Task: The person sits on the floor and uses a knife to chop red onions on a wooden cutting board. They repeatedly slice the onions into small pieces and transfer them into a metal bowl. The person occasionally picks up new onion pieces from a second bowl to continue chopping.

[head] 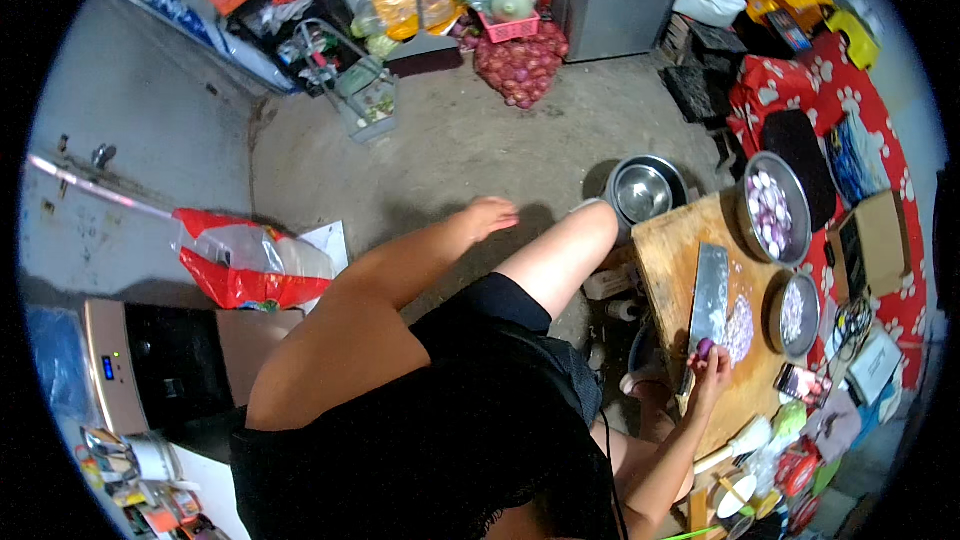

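Note:
My left hand point(489, 219) is held out over the floor, away from the board, with nothing seen in it. Between the fingers of my right hand point(712, 367) is a small purple onion point(705, 347), above the lower end of a broad cleaver point(709, 289). The cleaver lies on a thick wooden board point(667, 247). Beside its blade is a heap of finely chopped onion point(739, 330). At the board's far side a large metal bowl point(805, 221) holds peeled onions, some white, some purple; a smaller metal bowl point(812, 326) holds chopped pieces.
Nested metal basins point(646, 191) stand near my knee. A phone point(802, 384), a white-headed brush point(750, 436) and clutter sit by the board's right edge. A net sack of red onions point(523, 64) rests on the floor near a grey cabinet point(626, 0). A red bag point(247, 270) lies left.

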Motion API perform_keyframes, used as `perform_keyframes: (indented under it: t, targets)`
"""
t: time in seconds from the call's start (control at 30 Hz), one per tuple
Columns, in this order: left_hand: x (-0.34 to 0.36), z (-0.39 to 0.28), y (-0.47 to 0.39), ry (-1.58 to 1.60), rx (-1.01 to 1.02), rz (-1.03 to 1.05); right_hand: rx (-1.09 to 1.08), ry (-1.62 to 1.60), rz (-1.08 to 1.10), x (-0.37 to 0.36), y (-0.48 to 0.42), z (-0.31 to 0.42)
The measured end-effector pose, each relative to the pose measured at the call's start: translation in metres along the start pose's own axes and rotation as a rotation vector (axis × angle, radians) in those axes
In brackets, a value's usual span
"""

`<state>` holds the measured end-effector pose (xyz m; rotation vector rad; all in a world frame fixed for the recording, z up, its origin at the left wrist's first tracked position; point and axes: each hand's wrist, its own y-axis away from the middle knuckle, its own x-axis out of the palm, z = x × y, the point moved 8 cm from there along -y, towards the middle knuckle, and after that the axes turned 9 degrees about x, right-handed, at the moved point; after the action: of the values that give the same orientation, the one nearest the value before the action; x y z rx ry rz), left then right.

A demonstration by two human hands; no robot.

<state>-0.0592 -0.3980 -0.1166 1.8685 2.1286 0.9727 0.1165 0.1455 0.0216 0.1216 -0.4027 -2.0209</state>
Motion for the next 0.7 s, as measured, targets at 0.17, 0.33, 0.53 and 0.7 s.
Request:
perform_keyframes:
  t: [0.17,0.33,0.53,0.7]
  targets:
    - [-0.139,-0.035,-0.007,-1.444,0.33,0.263,0.043,0.088,0.017,0.01,0.009,0.014]
    - [-0.259,-0.206,-0.064,0.418,0.619,-0.688,0.048,0.104,0.021,0.03,0.023,0.019]
    - [-0.346,-0.165,-0.059,-0.267,0.625,-0.758,0.033,0.086,0.055,0.043,0.038,0.002]
    - [-0.064,-0.129,-0.063,0.02,0.487,-0.514,-0.012,0.114,-0.017,0.013,0.06,0.014]
